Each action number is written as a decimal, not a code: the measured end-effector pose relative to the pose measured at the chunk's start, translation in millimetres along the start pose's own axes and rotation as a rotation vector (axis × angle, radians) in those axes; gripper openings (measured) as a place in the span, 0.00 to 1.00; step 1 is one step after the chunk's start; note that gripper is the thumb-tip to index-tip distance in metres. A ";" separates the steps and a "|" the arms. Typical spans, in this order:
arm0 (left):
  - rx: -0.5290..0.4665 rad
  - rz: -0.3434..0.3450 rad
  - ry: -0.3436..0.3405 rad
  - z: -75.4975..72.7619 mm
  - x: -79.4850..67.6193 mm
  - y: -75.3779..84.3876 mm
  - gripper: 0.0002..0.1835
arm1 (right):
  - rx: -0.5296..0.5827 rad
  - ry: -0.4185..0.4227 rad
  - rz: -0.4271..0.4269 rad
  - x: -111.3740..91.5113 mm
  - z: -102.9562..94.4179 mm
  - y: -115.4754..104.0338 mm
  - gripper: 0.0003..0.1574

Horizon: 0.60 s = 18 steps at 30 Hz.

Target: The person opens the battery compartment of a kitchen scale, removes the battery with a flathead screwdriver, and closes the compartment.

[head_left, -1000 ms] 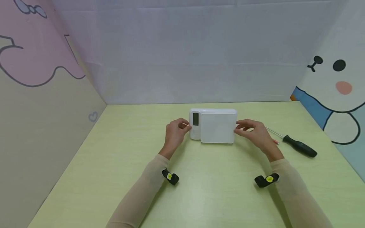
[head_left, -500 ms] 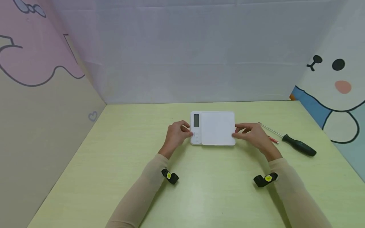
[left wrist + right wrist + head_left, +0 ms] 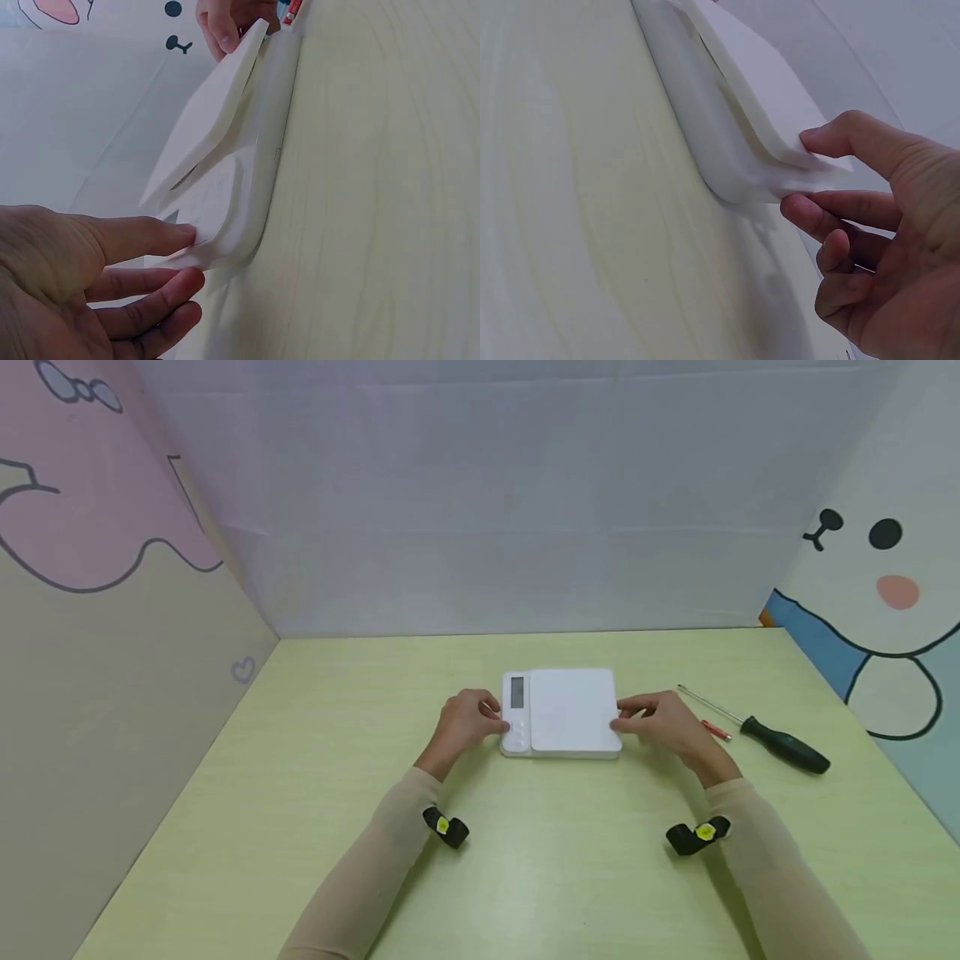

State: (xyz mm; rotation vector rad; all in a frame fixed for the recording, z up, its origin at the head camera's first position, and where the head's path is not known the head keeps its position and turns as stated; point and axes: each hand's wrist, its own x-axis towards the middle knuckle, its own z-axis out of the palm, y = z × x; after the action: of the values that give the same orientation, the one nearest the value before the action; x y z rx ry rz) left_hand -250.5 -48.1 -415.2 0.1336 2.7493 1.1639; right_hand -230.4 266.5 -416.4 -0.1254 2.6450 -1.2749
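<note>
A white digital kitchen scale (image 3: 573, 710) lies face up near the middle of the table, its small dark display (image 3: 517, 692) at the upper left and a square weighing plate on the right. My left hand (image 3: 467, 727) pinches the scale's left end; in the left wrist view the thumb presses on the button panel (image 3: 206, 202) with fingertips at the edge below. At the opposite end my right hand (image 3: 663, 727) holds the scale, its thumb on the plate's edge and fingers under the side, as the right wrist view shows.
To the right of my right hand lies a screwdriver (image 3: 783, 745) with a dark green handle, its shaft pointing back left. A short red stick-like item (image 3: 717, 730) lies beside the shaft. Walls with cartoon drawings and a pale backdrop (image 3: 480, 510) border the pale table (image 3: 525, 860).
The scale has tipped back from a raised, near-upright tilt to lying flat on the table, coming slightly nearer. Both hands have lowered with it, keeping hold of its two ends.
</note>
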 end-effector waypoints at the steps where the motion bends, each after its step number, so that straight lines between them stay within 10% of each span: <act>1: 0.002 -0.001 -0.006 0.2 -0.2 0.1 0.11 | -0.002 -0.001 0.008 0.3 0.5 0.3 0.33; 18: 0.165 0.003 -0.037 5.4 0.6 -0.1 0.09 | -0.003 -0.075 0.020 0.1 3.4 0.1 0.32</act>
State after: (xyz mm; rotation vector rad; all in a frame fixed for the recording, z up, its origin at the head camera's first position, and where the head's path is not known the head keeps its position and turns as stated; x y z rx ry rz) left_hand -250.2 -44.3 -419.0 0.1759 2.8101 0.9241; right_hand -229.7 263.9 -418.6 -0.1439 2.5782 -1.2353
